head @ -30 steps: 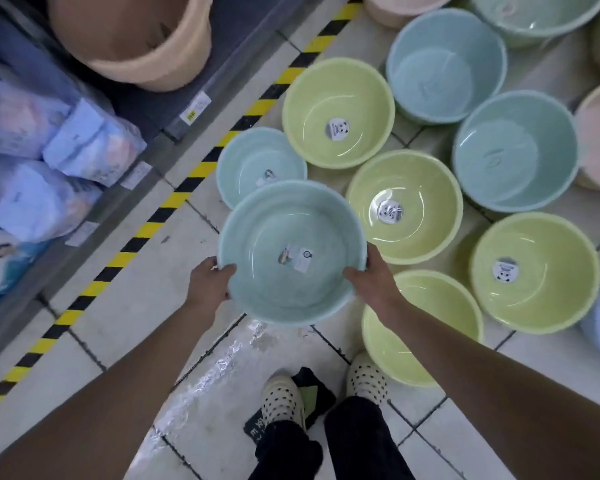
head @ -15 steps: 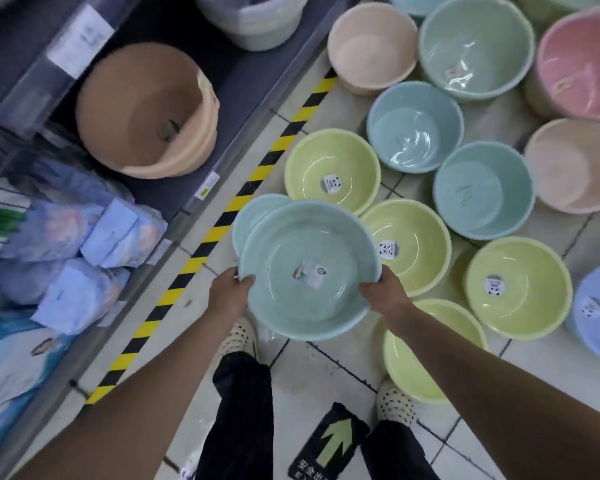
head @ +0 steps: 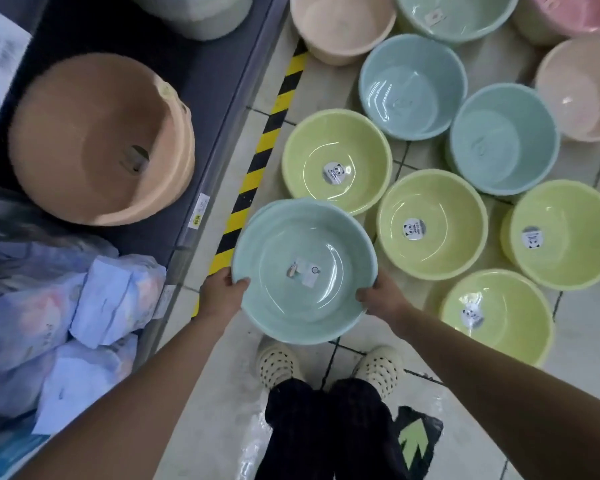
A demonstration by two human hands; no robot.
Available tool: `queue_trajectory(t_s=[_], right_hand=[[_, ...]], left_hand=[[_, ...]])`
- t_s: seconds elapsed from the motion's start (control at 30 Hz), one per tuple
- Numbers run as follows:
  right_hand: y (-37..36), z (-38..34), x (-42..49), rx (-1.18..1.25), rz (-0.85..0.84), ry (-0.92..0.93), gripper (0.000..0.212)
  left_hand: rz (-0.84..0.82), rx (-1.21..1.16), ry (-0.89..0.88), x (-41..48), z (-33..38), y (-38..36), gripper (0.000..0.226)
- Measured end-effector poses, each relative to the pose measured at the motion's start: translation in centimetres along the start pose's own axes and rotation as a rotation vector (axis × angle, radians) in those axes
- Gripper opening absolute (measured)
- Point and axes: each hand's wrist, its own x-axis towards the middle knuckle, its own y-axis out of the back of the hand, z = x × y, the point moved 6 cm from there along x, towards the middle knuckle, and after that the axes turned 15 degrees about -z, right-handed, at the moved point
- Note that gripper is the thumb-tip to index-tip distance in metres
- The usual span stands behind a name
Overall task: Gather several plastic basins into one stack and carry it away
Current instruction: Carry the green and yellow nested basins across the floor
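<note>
The held basin (head: 303, 268) is sitting between the left hand (head: 220, 297) and the right hand (head: 383, 299), fingers on its rim. Past the fingertips more basins (head: 336, 161) are lying on the floor (head: 575, 317). Left of the left fingers, a shelf (head: 219, 109) is holding a tub (head: 97, 140).

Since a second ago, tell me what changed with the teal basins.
The held teal basin moved forward and now covers the smaller teal basin on the floor, only an edge showing. Left hand and right hand keep gripping its rim. The green basins stayed put.
</note>
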Motion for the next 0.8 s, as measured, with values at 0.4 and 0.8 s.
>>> queue_trajectory(t_s=[0.4,0.8], right_hand=[[-1.4,5.3,13.1,-0.096,0.092,-0.033,0.06],[-2.4,5.6,17.0,-0.062,0.171,0.139,0.059]], left_hand=[[0.098,0.2,-0.015,12.7,-5.5,-2.7,0.029],[0.209,0.079,-0.139,14.8,-7.5,-2.6,0.027]])
